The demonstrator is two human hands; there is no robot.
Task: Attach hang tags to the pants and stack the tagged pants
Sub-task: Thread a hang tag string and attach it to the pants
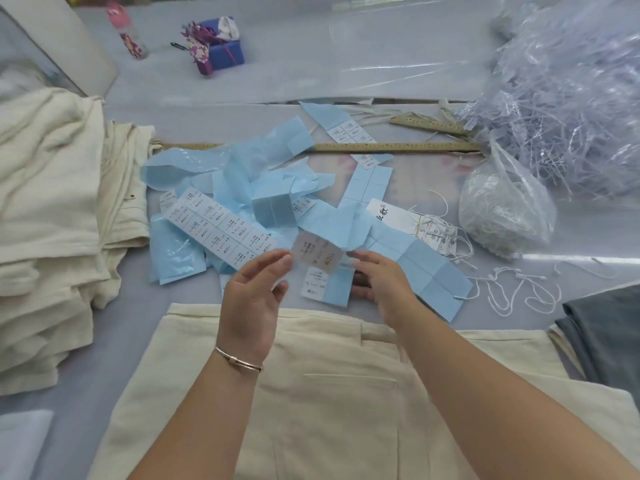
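Both hands are raised over the counter, just past the waistband of the cream pants lying flat nearest the person. The left hand pinches one edge of a small sticker between thumb and fingertips; the right hand meets the opposite edge, though blur hides whether it truly grips. The step looks like peeling 1 size sticker free to go on a hang tag. To do it well, keep the sticker taut and level so it does not curl onto itself or onto the blue backing scraps underneath. The hang tags and their strings lie just right of the hands, within easy reach. The stack of pants waits at the left.
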